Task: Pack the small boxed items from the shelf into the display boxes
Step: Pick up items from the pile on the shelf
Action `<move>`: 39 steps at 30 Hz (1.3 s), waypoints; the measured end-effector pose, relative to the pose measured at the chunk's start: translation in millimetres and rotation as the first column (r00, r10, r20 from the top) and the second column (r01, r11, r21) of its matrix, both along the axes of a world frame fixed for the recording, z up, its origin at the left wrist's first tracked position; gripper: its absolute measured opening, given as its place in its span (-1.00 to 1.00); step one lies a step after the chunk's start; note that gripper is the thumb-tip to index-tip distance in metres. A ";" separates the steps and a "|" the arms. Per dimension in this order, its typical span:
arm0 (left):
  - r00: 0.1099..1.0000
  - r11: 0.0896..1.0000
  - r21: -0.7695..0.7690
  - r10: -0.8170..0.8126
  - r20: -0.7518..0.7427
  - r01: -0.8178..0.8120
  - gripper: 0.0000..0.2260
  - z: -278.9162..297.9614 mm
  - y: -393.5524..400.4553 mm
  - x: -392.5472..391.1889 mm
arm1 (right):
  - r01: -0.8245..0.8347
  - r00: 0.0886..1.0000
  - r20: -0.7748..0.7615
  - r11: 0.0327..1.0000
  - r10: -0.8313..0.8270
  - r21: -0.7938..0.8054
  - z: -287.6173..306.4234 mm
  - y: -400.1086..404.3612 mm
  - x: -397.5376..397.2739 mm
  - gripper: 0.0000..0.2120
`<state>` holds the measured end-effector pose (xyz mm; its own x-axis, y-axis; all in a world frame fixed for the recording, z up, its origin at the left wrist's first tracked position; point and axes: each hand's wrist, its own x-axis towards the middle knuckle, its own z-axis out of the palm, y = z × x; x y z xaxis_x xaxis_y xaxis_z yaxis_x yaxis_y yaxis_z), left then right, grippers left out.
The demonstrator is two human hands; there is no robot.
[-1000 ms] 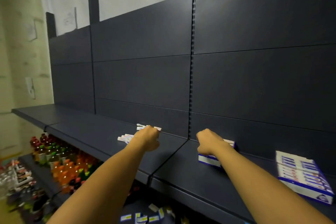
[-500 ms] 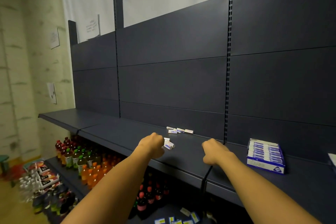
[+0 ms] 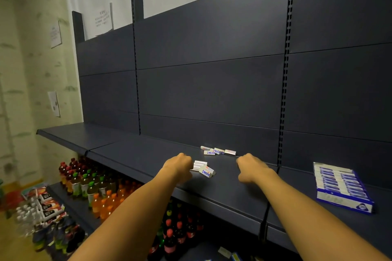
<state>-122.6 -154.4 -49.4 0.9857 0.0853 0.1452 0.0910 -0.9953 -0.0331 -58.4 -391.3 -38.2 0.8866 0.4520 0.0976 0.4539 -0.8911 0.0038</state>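
**Both hands over the dark shelf, small boxes between them**

Head view: two bare forearms reach forward over a dark shelf (image 3: 131, 154). The left hand (image 3: 177, 165) is seen from the back, its fingers curled under and out of sight; it sits right against a small cluster of little white boxes (image 3: 203, 169), at about 3 o'clock from the knuckles. Whether the fingers actually pinch one of those boxes cannot be told. The right hand (image 3: 251, 168) is also knuckles-up with fingers curled in, hovering over bare shelf; nothing shows in its grip, but the fingertips are hidden.

A second scatter of small boxes (image 3: 218, 151) lies further back near the rear panel, at about 11 o'clock from the right hand and 1 o'clock from the left. A blue and white display box (image 3: 341, 187) rests flat on the shelf section to the right, at 3 o'clock from the right hand and well apart from it, rows of small boxes already filling it.

Below the shelf, at 7 o'clock, stand rows of drink bottles (image 3: 91, 188) with red, green and orange caps. Paper notices (image 3: 55, 35) hang on the wall at 10 o'clock.
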 end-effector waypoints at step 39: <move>0.927 0.925 -0.146 -0.365 -0.086 0.351 -0.68 -18.0 67.0 283.0 | 0.193 0.981 -0.028 0.978 -0.191 0.078 -1.2 75.5 191.6 -0.77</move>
<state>160.4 -87.4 -67.5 0.9629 -0.2660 0.0459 -0.2694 -0.9573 0.1048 133.3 -315.8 -39.4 0.9583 0.2647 0.1078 0.2736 -0.9586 -0.0784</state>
